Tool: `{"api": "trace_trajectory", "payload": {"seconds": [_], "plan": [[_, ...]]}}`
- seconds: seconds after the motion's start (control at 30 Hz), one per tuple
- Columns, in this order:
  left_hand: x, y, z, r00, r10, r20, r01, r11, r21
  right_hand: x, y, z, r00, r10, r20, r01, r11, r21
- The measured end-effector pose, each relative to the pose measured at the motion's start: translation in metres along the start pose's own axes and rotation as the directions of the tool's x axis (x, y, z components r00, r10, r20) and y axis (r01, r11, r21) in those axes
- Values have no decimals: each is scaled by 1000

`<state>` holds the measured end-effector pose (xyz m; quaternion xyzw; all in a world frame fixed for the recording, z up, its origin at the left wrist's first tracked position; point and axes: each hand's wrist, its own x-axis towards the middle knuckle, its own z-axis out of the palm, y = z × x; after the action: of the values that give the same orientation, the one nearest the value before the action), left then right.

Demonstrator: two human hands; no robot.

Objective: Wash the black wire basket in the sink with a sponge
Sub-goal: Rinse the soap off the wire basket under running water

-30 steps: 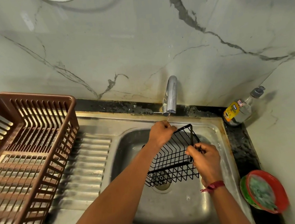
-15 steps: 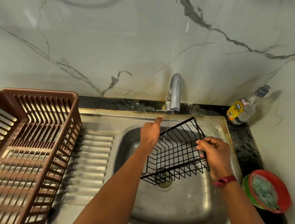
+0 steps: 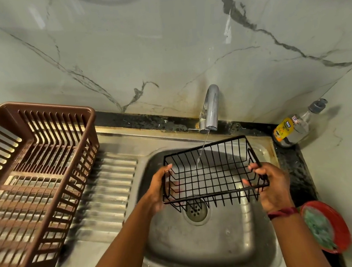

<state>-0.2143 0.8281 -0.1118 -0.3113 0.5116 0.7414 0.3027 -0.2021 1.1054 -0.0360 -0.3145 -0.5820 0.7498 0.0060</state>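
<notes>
— What stands round the sink (image 3: 212,245)?

— A brown slatted dish rack (image 3: 37,166) sits on the ribbed drainboard (image 3: 111,181) to the left. In the far right corner a soap bottle (image 3: 291,128) leans against the marble wall (image 3: 142,51). By the near right edge is a red bowl (image 3: 341,231) with something green in it (image 3: 318,230), perhaps a scrubber; it is too blurred to be sure.

— Does anything block the way?

— The tap (image 3: 210,109) is above the back rim, and a thin stream of water (image 3: 202,150) falls from it through the far wires. The drain (image 3: 195,212) shows below the near edge.

— And the black wire basket (image 3: 215,194)?

— Held level over the basin, open side up, clear of the sink floor, right under the spout.

— How do the hands sit on it?

— The left hand (image 3: 156,191) grips the left end: the thumb lies over the top rim and the fingers curl beneath, showing through the wires. The right hand (image 3: 272,185), with a red band (image 3: 283,212) at its wrist, clamps the right end, fingers wrapped round the rim wire and reaching inside.
</notes>
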Motion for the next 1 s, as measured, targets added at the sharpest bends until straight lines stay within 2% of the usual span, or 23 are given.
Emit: {"api": "trace_trajectory", "payload": {"seconds": [0.07,0.1,0.17,0.2,0.23,0.3,0.37,0.43,0.47,0.53,0.57,0.67,0.73,0.8,0.83,0.87,0.97,1.0], "plan": [[-10,-5,-3,991,-16,135,34,991,-130,4,4,0,999,26,41,-25,1000,-9],[-16,-6,-4,988,7,156,18,987,-163,6,5,0,998,34,56,-33,999,-25],[-24,-5,-4,990,51,130,-25,981,-192,10,5,2,996,19,83,-10,994,-106],[-28,-2,-4,993,56,100,-36,982,-185,13,3,2,997,-21,79,38,976,-215],[-31,0,-4,997,63,50,-54,984,-170,17,0,3,993,-90,70,110,922,-372],[-38,6,-7,996,82,-43,-87,989,-123,23,-5,10,955,-258,143,287,702,-651],[-45,13,-9,990,118,-76,-125,988,-90,28,-7,24,871,-359,335,485,527,-698],[-54,19,-10,987,151,-60,-155,986,-63,35,-8,42,786,-381,487,613,381,-692],[-58,21,-11,983,178,-46,-180,982,-52,38,-11,52,775,-330,539,630,338,-699],[-64,23,-13,971,240,-22,-241,970,-24,44,-17,70,785,-132,606,612,323,-722],[-67,23,-14,964,264,-9,-264,964,0,49,-18,78,775,-39,630,614,276,-739],[-69,20,-11,953,303,-13,-300,949,96,61,-17,91,738,110,666,667,37,-744],[-70,19,-7,945,321,-65,-311,942,128,60,-17,100,721,113,684,688,6,-726],[-71,20,-4,937,338,-88,-327,938,118,56,-20,108,735,109,669,655,140,-743],[-72,20,-3,935,344,-81,-335,936,105,57,-20,108,741,108,662,642,174,-747],[-74,21,-2,935,347,-77,-340,936,92,59,-21,108,740,110,664,644,169,-746],[-74,19,-1,931,356,-80,-348,932,99,61,-18,105,751,155,642,641,61,-765],[-74,18,-1,930,359,-84,-350,931,102,60,-18,105,742,172,648,646,72,-760]]}}
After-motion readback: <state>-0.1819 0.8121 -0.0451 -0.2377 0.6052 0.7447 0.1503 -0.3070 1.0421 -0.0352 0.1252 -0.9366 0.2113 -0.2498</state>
